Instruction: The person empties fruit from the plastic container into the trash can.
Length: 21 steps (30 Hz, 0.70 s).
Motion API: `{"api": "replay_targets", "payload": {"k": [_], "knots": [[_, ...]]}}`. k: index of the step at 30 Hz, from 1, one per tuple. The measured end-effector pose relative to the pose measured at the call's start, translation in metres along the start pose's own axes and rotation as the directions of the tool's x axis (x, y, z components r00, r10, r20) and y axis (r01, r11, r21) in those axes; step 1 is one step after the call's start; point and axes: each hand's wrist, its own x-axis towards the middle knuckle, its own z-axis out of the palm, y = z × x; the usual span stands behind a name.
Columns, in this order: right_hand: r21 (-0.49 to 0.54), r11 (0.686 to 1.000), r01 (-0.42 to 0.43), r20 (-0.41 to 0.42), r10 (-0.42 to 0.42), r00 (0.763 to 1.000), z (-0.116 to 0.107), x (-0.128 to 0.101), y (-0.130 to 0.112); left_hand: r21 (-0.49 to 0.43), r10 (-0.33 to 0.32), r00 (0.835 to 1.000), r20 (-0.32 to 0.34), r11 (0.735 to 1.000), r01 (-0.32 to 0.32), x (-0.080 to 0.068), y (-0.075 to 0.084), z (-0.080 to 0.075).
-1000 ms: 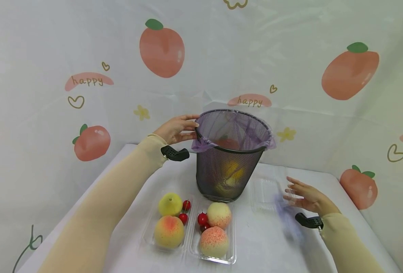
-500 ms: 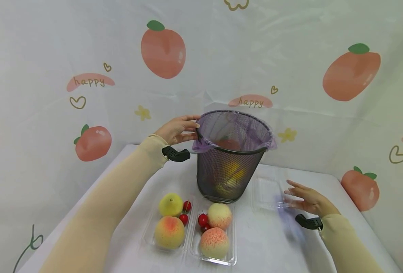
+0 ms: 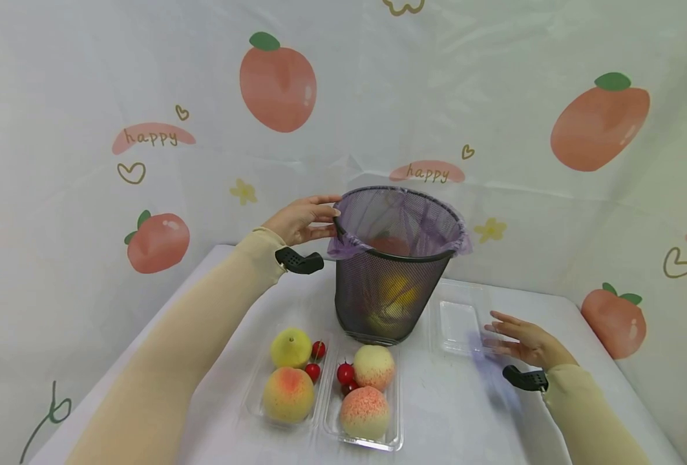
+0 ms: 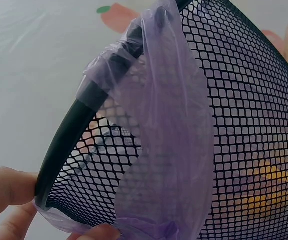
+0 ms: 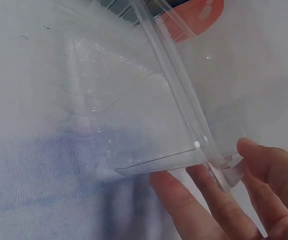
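We are gripping the mesh bin rim with our left hand while our right hand, fingers straight, is touching the empty clear tray beside it, which may slip away.

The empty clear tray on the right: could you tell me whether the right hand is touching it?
Touching. The right wrist view shows the fingers under the corner of the clear tray, against its rim; the head view agrees, with the right hand at the tray's edge.
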Motion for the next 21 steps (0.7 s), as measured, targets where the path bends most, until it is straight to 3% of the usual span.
{"api": "replay_targets", "payload": {"k": [21], "knots": [[0.037,0.999,-0.001,-0.077,0.004,0.997,-0.0029,0.0022,0.0026,0.005,0.004,1.000,-0.001,1.000,-0.004,-0.0043,0.0007,0.0019]]}}
